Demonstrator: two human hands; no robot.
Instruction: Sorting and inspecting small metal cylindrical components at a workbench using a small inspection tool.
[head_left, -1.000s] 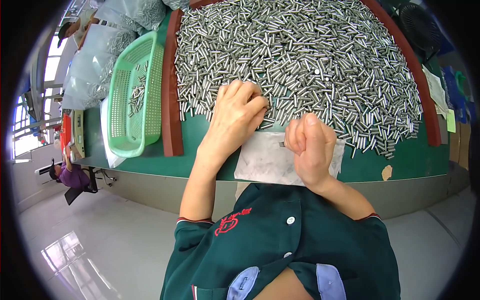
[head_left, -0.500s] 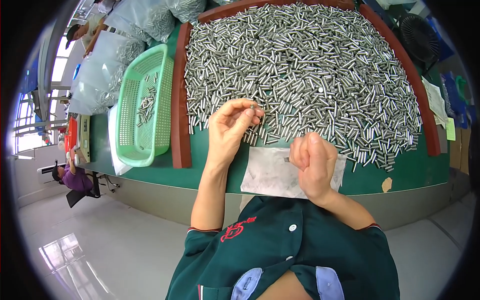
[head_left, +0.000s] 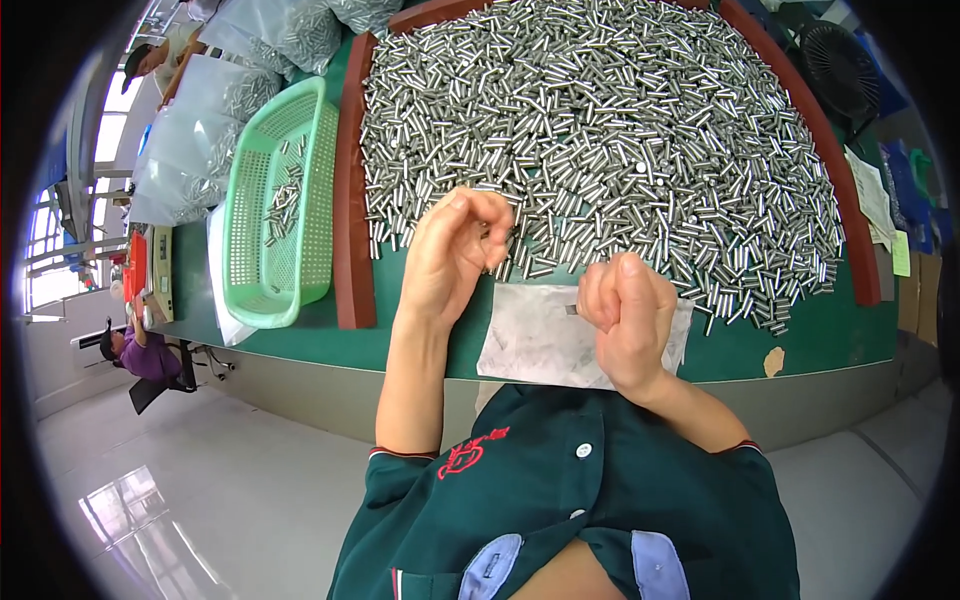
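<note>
Short shiny metal pins (head_left: 600, 130) lie in a broad heap on the green table. At the heap's near edge is my left hand (head_left: 445, 260), its fingers curved and the thumb apart from them; I see nothing held in it. Over a smudged white sheet (head_left: 530, 335), my right hand (head_left: 635, 325) is closed in a fist. From the fist's left side sticks the end of a small grey metal piece (head_left: 571, 310); the rest is hidden by the fingers.
Red-brown bars (head_left: 355, 200) border the heap. Left of it stands a green plastic basket (head_left: 313, 200) with some pins inside. Bags of pins (head_left: 200, 140) lie beyond, near a scale (head_left: 160, 270). A black fan (head_left: 840, 70) is at the far right. Other people sit to the left.
My left thumb and fingertips, pinched together earlier, have come apart, and that hand has shifted slightly left. My right fist stays almost where it was. The whole view has shifted slightly.
</note>
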